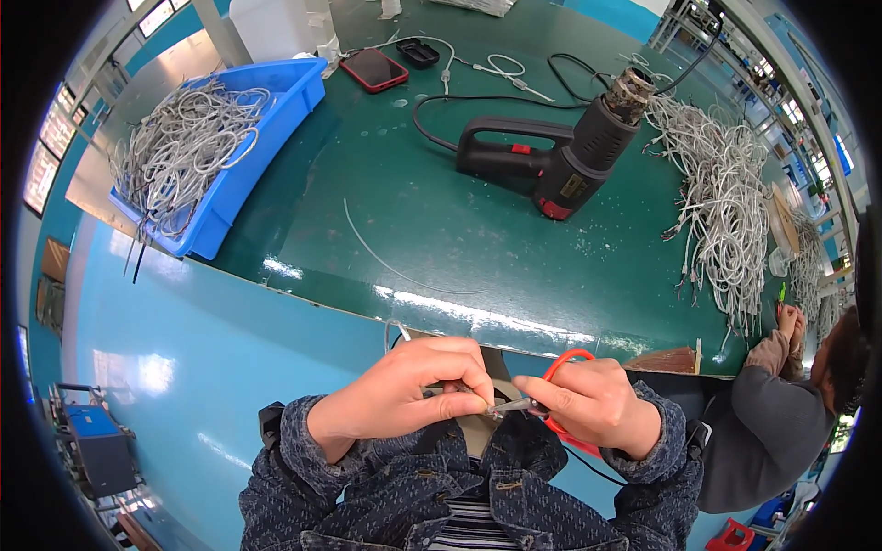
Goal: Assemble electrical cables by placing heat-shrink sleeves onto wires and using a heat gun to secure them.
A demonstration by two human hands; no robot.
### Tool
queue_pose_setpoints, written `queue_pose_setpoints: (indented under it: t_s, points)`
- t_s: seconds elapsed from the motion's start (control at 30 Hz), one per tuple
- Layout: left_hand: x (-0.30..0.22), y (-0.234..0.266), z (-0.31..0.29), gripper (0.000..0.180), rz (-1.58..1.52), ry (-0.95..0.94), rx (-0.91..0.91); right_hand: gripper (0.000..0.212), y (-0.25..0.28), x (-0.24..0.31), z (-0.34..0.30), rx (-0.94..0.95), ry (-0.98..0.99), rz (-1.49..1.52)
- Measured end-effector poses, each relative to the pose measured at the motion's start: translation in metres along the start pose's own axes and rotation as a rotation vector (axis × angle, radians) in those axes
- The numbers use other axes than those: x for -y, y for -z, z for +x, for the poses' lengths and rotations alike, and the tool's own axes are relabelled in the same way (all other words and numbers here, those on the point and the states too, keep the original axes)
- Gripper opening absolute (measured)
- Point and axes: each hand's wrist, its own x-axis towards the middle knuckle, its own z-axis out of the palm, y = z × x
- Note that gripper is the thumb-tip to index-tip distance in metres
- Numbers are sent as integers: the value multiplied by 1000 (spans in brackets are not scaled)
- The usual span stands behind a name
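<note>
- Left hand (413, 384): thumb and forefinger pinched on a small end piece (493, 413) at the scissor tips; too small to identify.
- Right hand (593, 401): wrapped around red-handled scissors (516, 405), blades pointing left, right at my left fingertips. Can't tell if the blades have closed on it.
- Both hands in front of my chest, just off the near edge of the green table (441, 230).
- White cable (405, 331) sticks up behind my left hand.
- On the table: thin pale strand (364, 242), curved; black heat gun (583, 142) beyond it, nozzle to far right.
- Far side: red-edged phone (374, 70) beside small black tray (419, 52).
- Left: blue bin (253, 170), heaped grey-white cables (197, 138).
- Right: big cable pile (726, 202); co-worker (767, 432) past the corner.
</note>
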Motion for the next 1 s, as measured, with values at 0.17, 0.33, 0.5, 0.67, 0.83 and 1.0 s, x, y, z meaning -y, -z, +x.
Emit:
queue_pose_setpoints:
  t_s: [0.17,0.33,0.5,0.67,0.83,1.0]
  points:
    - [1,3,1,10,-36,26,90,42,9,4,-3,47,49,-105]
    - [7,5,4,14,-145,35,174,40,6,6,-5,28,50,-119]
    - [8,4,6,15,-157,24,168,40,0,7,-3,57,-79,116]
    - [10,3,4,15,-136,43,154,40,-2,9,-6,58,-135,143]
    - [13,0,3,14,-126,33,137,44,-3,11,-7,94,-156,197]
    - [13,1,1,10,-91,35,128,44,-6,17,-14,82,-184,180]
